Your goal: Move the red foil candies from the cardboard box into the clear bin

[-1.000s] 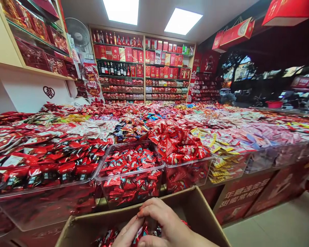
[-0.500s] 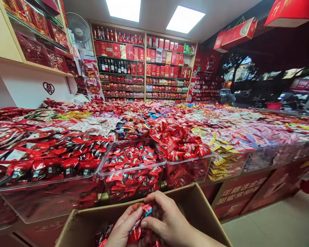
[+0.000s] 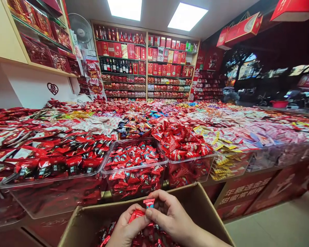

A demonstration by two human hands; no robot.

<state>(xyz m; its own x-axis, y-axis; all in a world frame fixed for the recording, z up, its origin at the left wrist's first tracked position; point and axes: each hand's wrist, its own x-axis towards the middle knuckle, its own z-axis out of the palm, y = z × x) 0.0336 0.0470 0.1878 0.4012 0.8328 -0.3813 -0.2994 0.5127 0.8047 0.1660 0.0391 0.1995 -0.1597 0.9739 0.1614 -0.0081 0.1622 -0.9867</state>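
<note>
Red sweets (image 3: 149, 203) sit pinched between the thumbs and curled fingers of the left hand (image 3: 128, 224) and right hand (image 3: 171, 213), cupped seemingly so that none slip. Both hands hang over the box (image 3: 198, 200), near its far edge, above loose sweets (image 3: 105, 240). That edge lies near the tub (image 3: 135, 168), perhaps for easy reach.

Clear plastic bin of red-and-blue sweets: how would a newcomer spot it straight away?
Start at the open brown cardboard box, bottom centre. Just beyond its far edge stands the clear plastic bin of small red sweets. Blue patches set these apart from the black-fronted red packets on the left and the larger red packets heaped on the right.
</note>
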